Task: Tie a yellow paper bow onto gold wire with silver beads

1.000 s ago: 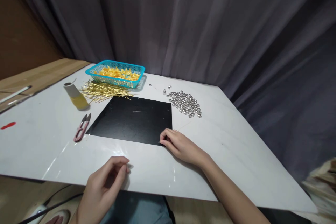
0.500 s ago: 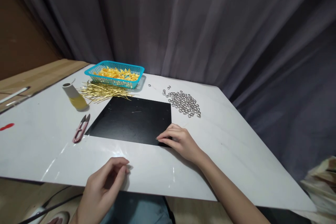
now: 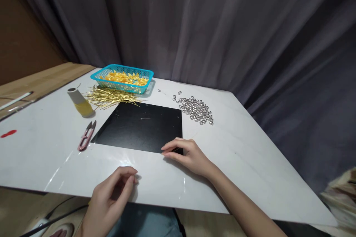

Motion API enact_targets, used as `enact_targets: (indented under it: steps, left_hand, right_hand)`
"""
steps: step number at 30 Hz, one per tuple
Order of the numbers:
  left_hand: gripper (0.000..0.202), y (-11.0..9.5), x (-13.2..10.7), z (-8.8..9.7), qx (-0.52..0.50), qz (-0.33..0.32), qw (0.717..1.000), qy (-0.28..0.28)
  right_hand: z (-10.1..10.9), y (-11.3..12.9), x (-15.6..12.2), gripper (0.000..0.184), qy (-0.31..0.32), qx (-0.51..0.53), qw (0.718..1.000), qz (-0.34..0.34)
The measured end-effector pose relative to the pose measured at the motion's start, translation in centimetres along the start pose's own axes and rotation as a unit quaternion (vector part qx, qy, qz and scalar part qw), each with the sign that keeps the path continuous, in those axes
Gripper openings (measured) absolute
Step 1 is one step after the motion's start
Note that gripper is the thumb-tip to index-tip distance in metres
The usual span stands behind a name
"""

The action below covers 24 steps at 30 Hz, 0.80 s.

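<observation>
Two hands are in view: your right hand (image 3: 189, 158) has slid left along the near edge of the black square mat (image 3: 139, 127), fingers narrowly pinched, perhaps on a fine wire, too thin to tell. Your left hand (image 3: 114, 190), loosely curled, seems empty, nearer you than the mat; loose silver beads (image 3: 194, 111) lie beyond the mat.

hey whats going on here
A person is working with bare hands at a white table. The right hand has its fingers at the near edge of a black mat, and the left hand is curled near the table edge. Gold strands, silver beads and a teal basket of yellow pieces lie beyond the mat.
</observation>
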<state>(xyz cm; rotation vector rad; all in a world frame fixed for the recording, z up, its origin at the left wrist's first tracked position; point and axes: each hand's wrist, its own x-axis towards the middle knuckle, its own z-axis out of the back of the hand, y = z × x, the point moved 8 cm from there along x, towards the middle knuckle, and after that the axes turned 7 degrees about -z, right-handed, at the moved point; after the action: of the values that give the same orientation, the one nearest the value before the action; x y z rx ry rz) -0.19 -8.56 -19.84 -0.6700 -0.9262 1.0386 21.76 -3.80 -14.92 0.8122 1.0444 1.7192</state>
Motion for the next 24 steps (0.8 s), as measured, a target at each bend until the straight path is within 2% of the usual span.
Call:
enact_targets:
  steps: [14, 24]
  left_hand:
    - [0.014, -0.6, 0.2, 0.2, 0.010, -0.012, 1.000, -0.012]
    - [0.014, -0.5, 0.2, 0.0, 0.004, 0.001, 1.000, -0.006]
  right_hand:
    - [-0.3, 0.2, -0.1, 0.012, -0.002, 0.021, 1.000, -0.011]
    - [-1.3, 0.1, -0.2, 0.019, 0.030, 0.026, 0.999, 0.007]
